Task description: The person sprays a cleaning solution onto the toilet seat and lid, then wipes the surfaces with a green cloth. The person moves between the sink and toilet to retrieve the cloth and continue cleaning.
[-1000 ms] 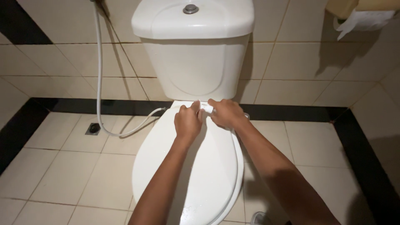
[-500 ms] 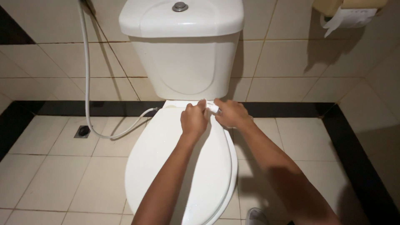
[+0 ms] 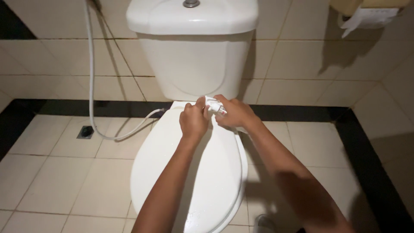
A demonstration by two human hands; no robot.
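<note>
My left hand (image 3: pixel 194 121) and my right hand (image 3: pixel 235 113) meet over the back of a closed white toilet lid (image 3: pixel 202 172). Both pinch a small crumpled piece of white tissue (image 3: pixel 212 105) between their fingertips, held just above the lid near its hinge. The lid's surface carries fine droplets. Behind my hands stands the white cistern (image 3: pixel 194 47) with a metal flush button (image 3: pixel 191 3) on top.
A white hose (image 3: pixel 91 86) hangs down the left wall and curves to the toilet base. A floor drain (image 3: pixel 85 131) sits at the left. A toilet paper holder (image 3: pixel 366 15) is mounted at the upper right. Pale floor tiles, black border strip along the walls.
My hands have lifted slightly off the lid and drawn together, bunching the tissue between them. The camera has shifted a little, so the toilet sits more central.
</note>
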